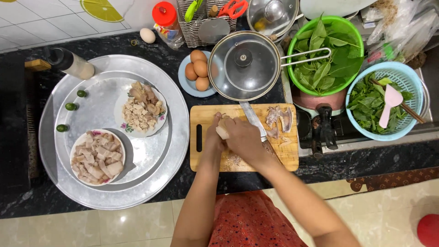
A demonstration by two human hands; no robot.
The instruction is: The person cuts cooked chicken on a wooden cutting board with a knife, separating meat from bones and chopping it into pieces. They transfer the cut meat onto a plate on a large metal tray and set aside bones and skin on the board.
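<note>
On the wooden cutting board (210, 160), my left hand (213, 137) holds a pale chunk of meat (222, 131). Close beside it, my right hand (245, 139) grips a knife (252, 119) whose blade points away from me. Thin meat scraps (280, 120) lie on the board's far right corner. To the left, two plates of cut meat, one far (141, 109) and one near (97, 157), rest on a big round metal tray (178, 132).
Three small green limes (70, 106) sit on the tray. A plate of eggs (198, 69), a lidded pan (243, 65), a green bowl of leaves (325, 55) and a blue colander of greens (384, 101) stand behind and right of the board. A stove burner (322, 128) is at right.
</note>
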